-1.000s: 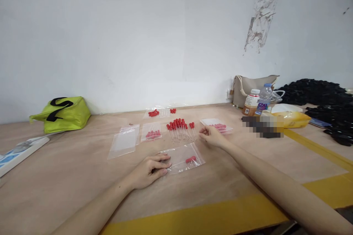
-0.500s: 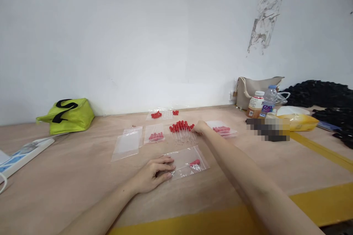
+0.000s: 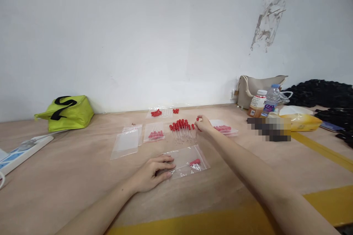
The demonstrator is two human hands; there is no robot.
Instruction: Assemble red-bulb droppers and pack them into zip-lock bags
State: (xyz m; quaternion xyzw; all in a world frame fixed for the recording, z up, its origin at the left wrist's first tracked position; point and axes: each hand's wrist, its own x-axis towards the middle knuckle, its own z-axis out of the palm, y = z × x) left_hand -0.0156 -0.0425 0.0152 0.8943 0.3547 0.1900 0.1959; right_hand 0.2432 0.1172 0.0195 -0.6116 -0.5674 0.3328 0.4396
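Note:
My left hand [image 3: 156, 170] lies with its fingers spread on the edge of a clear zip bag [image 3: 182, 154]. Inside that bag is one dropper [image 3: 195, 162] with a red bulb and a thin clear tube. Farther back, my right hand [image 3: 204, 124] pinches a dropper [image 3: 197, 119] by its red bulb, just off the right end of a row of droppers [image 3: 180, 126]. The row lies side by side, bulbs pointing away from me. The held dropper's tube shows only faintly below the fingers.
Left of the row are a filled bag of droppers [image 3: 156, 134] and flat bags [image 3: 127, 141]. Another filled bag [image 3: 223, 128] lies right. Red bulbs and tubes [image 3: 156, 112] sit near the wall. Bottles [image 3: 257, 104], a tissue pack [image 3: 302, 122], a yellow-green bag [image 3: 68, 114] and a power strip [image 3: 24, 154] stand around.
My right hand has lifted slightly and shifted right, drawing a dropper away from the row's right end. The left hand stays on the bag.

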